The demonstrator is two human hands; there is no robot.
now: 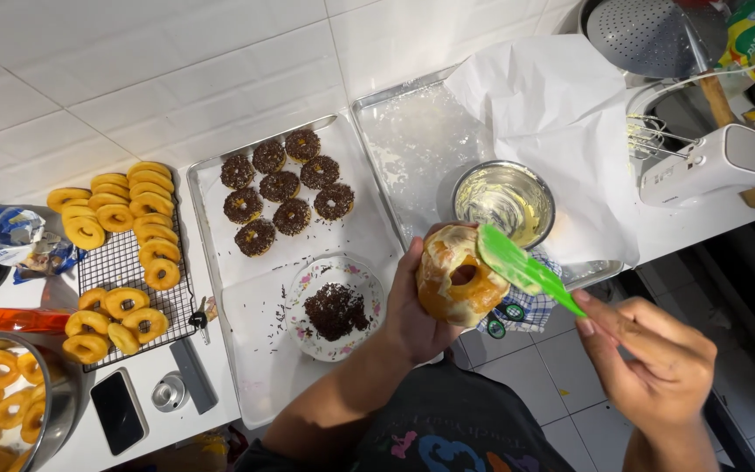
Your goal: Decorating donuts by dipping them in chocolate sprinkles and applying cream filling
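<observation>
My left hand (412, 308) grips a golden ring doughnut (458, 278) with pale glaze smeared on its top, held over the counter's front edge. My right hand (657, 367) holds a green spatula (522, 267) by its handle, and the blade lies against the doughnut's upper right side. Just behind them stands a small metal bowl (505, 201) with cream-coloured glaze inside. A floral plate (369, 284) with a heap of chocolate sprinkles sits left of my left hand, on a paper-lined metal tray (255, 297).
Several sprinkle-covered doughnuts (280, 188) lie at the back of that tray. Plain doughnuts (128, 210) fill a black wire rack, more sit in a steel bowl (58, 411) at far left. A phone (117, 411), a second tray (412, 144) with white paper, and a hand mixer (714, 162) are nearby.
</observation>
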